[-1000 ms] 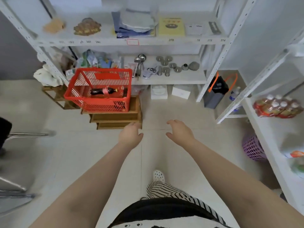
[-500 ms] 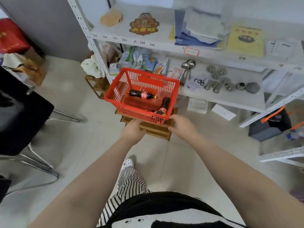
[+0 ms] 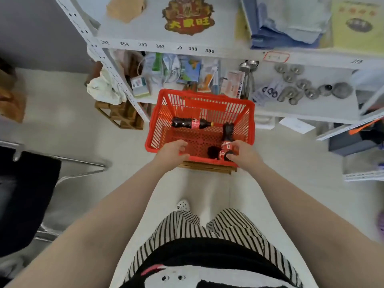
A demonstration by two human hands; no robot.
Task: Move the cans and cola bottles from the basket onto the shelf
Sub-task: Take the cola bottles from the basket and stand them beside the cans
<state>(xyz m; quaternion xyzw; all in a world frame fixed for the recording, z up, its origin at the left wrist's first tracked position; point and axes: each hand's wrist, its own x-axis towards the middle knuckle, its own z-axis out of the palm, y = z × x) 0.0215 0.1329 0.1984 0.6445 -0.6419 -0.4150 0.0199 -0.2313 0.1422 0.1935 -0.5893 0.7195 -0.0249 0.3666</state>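
Note:
A red plastic basket (image 3: 207,96) sits on a low wooden stand in front of the white shelf (image 3: 301,113). One cola bottle (image 3: 192,123) lies on its side at the back of the basket. A second cola bottle (image 3: 228,132) leans at the right wall. A third cola bottle (image 3: 217,152) lies at the front right corner. My right hand (image 3: 241,152) is closed around that third bottle's red label, touching the second one. My left hand (image 3: 171,152) hovers over the basket's near rim, fingers half curled, holding nothing. I see no cans.
The lower shelf board holds packets, spoons (image 3: 247,67), scissors and metal lids (image 3: 297,84). A wooden crate (image 3: 122,115) and a white cloth (image 3: 106,88) stand left of the basket. A black chair (image 3: 22,196) is at my left. White boxes lie under the shelf.
I have stepped closer, so the basket looks bigger. Both hands went from in front of the basket to over its rim, and my right hand closed on a cola bottle.

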